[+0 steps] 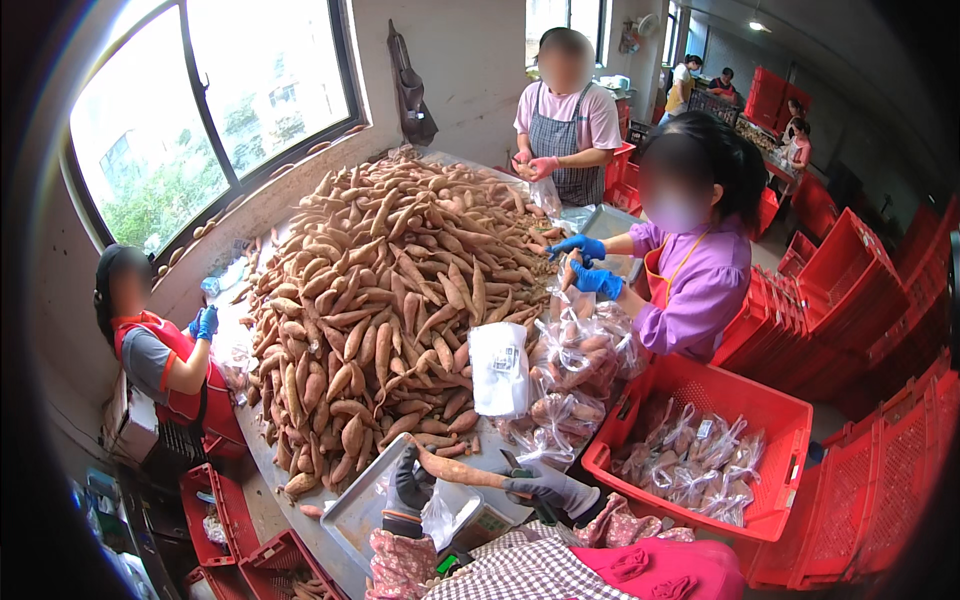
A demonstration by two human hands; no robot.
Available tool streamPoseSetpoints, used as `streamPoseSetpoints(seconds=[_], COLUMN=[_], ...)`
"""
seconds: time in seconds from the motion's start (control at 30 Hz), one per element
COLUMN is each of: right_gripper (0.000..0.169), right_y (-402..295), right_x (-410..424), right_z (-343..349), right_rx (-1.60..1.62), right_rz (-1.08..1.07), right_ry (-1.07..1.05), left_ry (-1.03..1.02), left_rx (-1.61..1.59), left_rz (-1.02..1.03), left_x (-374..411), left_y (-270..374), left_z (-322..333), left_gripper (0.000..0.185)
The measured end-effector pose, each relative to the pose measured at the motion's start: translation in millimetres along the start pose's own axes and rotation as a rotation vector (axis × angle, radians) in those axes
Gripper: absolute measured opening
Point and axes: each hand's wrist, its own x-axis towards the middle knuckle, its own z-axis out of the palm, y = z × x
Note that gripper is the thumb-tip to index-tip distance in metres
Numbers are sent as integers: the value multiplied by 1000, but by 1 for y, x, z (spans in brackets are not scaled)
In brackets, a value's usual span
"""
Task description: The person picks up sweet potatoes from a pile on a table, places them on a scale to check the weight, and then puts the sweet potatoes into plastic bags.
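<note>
Both my hands wear grey gloves at the near edge of a metal table. My left hand (pixel 412 484) grips one end of a long sweet potato (pixel 461 471). My right hand (pixel 544 487) holds its other end, together with a knife (pixel 514 461) whose dark blade points up. Beneath my hands lie a metal tray (pixel 352 487) and a clear plastic bag (pixel 442 517), beside what looks like a scale (pixel 480 525). Beyond them rises a large heap of sweet potatoes (pixel 375 300). A stack of white plastic bags (pixel 499 367) leans against the heap.
Filled clear bags (pixel 566 412) are piled at the table's right. A red crate (pixel 787 457) with bagged sweet potatoes stands at my right. A person in purple (pixel 690 292), one in a checked apron (pixel 566 142) and one in a red apron (pixel 176 360) work around the table.
</note>
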Motion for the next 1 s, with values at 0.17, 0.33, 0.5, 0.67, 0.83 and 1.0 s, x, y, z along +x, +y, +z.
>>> streamPoseSetpoints(seconds=[0.17,0.33,0.5,0.67,0.83,1.0], right_gripper=[35,36,29,42,31,47], right_y=[3,6,17,8,-18,-10], right_x=[-2,1,6,3,-4,0], right_z=[-4,-5,-15,-9,18,20], right_rx=[-23,-34,-130,-141,-182,-166], right_rz=[3,-15,-21,-8,-78,-102], right_ry=[-59,-46,-27,1,72,99], left_ry=[-11,-363,99,5,178,231], left_rx=[8,-222,8,170,286,340], left_rz=[89,-51,108,172,194,134], left_x=[-11,19,11,0,-12,-16], left_y=[2,-1,-9,-3,-2,-7], left_z=[25,-24,7,9,40,47], left_gripper=[19,23,14,21,15,17])
